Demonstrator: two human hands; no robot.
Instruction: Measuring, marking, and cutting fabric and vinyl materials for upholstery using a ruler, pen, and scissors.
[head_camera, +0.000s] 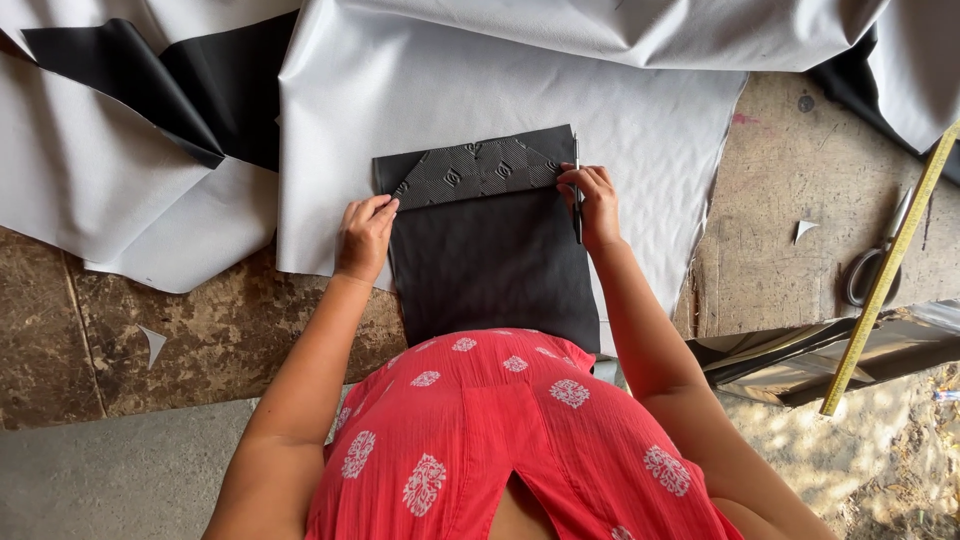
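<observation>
On the grey sheet (480, 90), a black pattern piece (490, 250) is pinned flat by the left hand's (364, 235) pressed fingertips so its edge can be traced by a pen (577, 190) pinched in the right hand (597, 205).

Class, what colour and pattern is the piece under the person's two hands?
Black piece: plain lower part, embossed diamond motifs on top band; head view.

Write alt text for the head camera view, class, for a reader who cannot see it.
A person's left hand presses a black template onto grey sheet material, while the right hand runs a pen along its edge. Scissors and a yellow ruler lie to the right.
</observation>
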